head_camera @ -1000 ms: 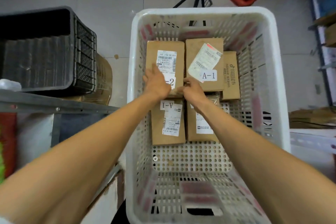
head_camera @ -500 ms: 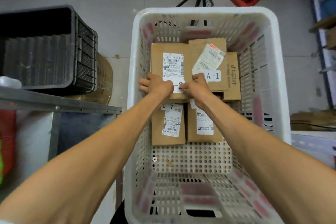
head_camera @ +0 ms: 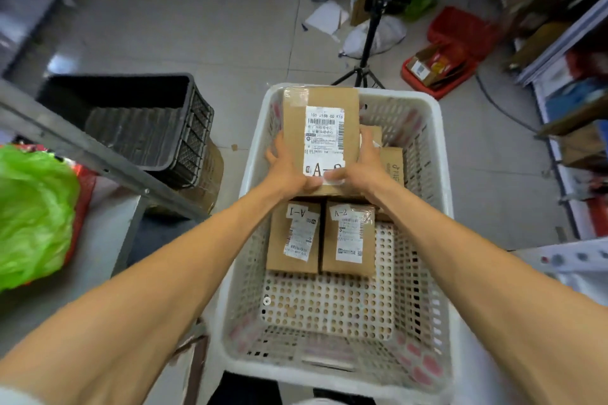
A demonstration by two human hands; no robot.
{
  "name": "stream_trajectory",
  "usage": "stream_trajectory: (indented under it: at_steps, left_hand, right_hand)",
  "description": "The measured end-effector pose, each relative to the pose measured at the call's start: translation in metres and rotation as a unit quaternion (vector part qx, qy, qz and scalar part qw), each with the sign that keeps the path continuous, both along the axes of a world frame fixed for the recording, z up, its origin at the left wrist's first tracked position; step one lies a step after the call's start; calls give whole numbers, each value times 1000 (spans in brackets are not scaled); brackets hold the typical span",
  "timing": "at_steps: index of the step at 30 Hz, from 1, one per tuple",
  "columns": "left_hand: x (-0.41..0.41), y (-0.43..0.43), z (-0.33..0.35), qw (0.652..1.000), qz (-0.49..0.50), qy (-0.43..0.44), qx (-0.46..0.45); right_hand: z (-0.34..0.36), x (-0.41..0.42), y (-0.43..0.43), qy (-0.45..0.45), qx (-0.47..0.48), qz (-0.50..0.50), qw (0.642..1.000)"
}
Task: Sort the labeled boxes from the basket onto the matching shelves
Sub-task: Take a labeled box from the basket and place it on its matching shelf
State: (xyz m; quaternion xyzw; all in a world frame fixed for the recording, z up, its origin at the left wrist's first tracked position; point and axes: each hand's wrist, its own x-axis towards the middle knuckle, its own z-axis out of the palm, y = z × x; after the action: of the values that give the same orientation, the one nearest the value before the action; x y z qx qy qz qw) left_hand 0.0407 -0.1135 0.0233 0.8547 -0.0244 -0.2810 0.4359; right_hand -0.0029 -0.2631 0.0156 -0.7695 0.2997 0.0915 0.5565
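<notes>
A white perforated basket point(head_camera: 437, 207) stands in front of me. Both hands hold a cardboard box point(head_camera: 320, 128) lifted above it; its white label reads "A-" with the last character hidden under my thumbs. My left hand point(head_camera: 286, 171) grips the box's near left corner and my right hand point(head_camera: 362, 171) grips its near right corner. Below lie a box labelled A-1 point(head_camera: 294, 237) and a box labelled A-2 point(head_camera: 350, 238), side by side. Another box point(head_camera: 393, 164) shows partly behind my right hand.
A black crate point(head_camera: 138, 122) sits left of the basket behind a grey metal shelf rail point(head_camera: 82, 151). A green plastic bag point(head_camera: 33, 214) lies on the left surface. A tripod point(head_camera: 365, 52) and a red tray point(head_camera: 441, 69) stand beyond the basket; shelving point(head_camera: 572, 108) runs along the right.
Both hands took hold of the box at its near corners and raised it out of the basket. The view tilted up, showing more floor.
</notes>
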Motion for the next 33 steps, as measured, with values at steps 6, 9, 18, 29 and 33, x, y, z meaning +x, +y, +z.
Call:
stream_trajectory:
  at_steps: [6, 9, 18, 29, 33]
  left_hand:
    - [-22, 21, 18, 992, 50, 43, -109]
    - [-23, 35, 42, 988, 14, 39, -150]
    - [-104, 63, 167, 966, -126, -62, -216]
    - [-223, 142, 213, 944, -234, -73, -222]
    - [-259, 156, 228, 941, -256, -94, -202]
  right_hand:
    - [75, -40, -6, -54, -1, 51, 997]
    - [106, -56, 0, -98, 1, 87, 991]
    - [194, -143, 41, -248, -24, 48, 967]
    - [234, -306, 137, -245, -58, 13, 968]
    - [250, -347, 153, -216, -38, 6, 976]
